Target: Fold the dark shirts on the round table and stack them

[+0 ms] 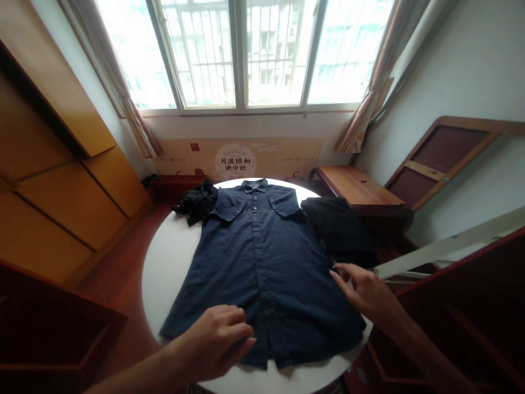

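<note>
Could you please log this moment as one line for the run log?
left hand: on navy shirt | right hand: fingertips at shirt's edge | under: round white table

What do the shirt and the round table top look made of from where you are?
The dark navy button-front shirt looks like woven cotton or a linen blend: matte, with soft creases and no shine, though the exact fibre can't be told. The round table top looks like white laminate or painted board, smooth and faintly glossy; its core doesn't show.
</note>
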`<act>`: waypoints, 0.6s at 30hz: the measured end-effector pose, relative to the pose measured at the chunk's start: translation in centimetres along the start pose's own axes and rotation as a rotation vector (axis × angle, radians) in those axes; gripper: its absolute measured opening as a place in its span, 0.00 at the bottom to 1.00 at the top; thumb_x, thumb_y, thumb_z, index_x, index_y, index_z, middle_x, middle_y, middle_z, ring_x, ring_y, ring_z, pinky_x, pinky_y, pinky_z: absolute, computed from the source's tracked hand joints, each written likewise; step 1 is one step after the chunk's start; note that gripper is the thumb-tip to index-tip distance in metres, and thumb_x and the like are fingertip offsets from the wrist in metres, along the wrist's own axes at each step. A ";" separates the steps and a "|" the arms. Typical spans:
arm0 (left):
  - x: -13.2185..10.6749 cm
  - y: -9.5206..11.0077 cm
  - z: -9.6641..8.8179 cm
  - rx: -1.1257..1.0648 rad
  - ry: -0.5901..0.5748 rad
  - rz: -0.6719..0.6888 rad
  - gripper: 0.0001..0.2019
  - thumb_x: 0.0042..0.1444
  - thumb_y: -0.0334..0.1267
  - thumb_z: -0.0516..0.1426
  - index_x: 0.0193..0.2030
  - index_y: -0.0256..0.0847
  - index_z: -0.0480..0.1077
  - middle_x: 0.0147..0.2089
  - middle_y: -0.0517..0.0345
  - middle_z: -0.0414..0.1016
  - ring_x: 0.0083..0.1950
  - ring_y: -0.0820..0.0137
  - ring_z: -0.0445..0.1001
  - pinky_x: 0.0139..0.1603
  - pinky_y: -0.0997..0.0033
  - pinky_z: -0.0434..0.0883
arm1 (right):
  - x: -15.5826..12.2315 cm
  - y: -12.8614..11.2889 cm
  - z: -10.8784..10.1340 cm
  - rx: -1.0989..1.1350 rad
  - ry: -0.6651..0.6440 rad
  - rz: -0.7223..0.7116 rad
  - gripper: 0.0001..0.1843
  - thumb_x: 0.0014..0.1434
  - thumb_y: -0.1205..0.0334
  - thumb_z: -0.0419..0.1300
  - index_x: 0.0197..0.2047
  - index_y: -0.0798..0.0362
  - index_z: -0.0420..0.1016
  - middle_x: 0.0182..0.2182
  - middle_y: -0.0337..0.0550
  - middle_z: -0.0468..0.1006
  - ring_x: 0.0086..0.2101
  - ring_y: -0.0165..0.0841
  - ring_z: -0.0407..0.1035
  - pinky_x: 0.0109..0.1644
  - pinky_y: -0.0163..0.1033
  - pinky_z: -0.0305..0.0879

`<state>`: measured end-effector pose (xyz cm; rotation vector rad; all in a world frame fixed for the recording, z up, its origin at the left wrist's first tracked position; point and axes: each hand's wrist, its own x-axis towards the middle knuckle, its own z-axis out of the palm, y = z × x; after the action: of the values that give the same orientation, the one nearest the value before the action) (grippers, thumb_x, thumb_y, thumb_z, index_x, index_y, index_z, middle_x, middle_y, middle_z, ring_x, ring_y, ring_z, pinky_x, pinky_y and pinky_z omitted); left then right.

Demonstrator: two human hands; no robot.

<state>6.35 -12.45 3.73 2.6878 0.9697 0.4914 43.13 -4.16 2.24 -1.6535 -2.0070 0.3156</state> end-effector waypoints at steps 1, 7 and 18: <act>2.3 0.7 0.4 -0.003 -0.060 0.103 0.08 0.65 0.36 0.52 0.39 0.40 0.72 0.33 0.56 0.73 0.34 0.71 0.73 0.37 0.73 0.71 | 2.5 -0.6 -0.6 0.027 -0.022 -0.034 0.20 0.62 0.46 0.54 0.42 0.52 0.79 0.26 0.42 0.77 0.26 0.35 0.72 0.32 0.37 0.66; 16.1 2.3 5.7 0.015 -0.283 0.627 0.19 0.61 0.28 0.49 0.58 0.35 0.68 0.63 0.44 0.66 0.50 0.66 0.75 0.38 0.71 0.74 | 21.4 -2.9 -1.9 0.274 -0.047 0.086 0.08 0.56 0.65 0.61 0.35 0.60 0.80 0.29 0.46 0.79 0.31 0.32 0.70 0.35 0.33 0.66; 22.0 1.0 9.7 0.042 -0.449 0.713 0.30 0.54 0.32 0.57 0.65 0.34 0.63 0.59 0.43 0.65 0.39 0.64 0.75 0.25 0.67 0.70 | 35.3 0.9 5.2 0.316 -0.184 0.449 0.15 0.65 0.58 0.61 0.51 0.57 0.72 0.45 0.46 0.76 0.40 0.34 0.73 0.42 0.43 0.74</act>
<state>26.58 0.12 0.28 2.9274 -0.1135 -0.0346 36.84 30.83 5.89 -1.9003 -1.5788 0.9244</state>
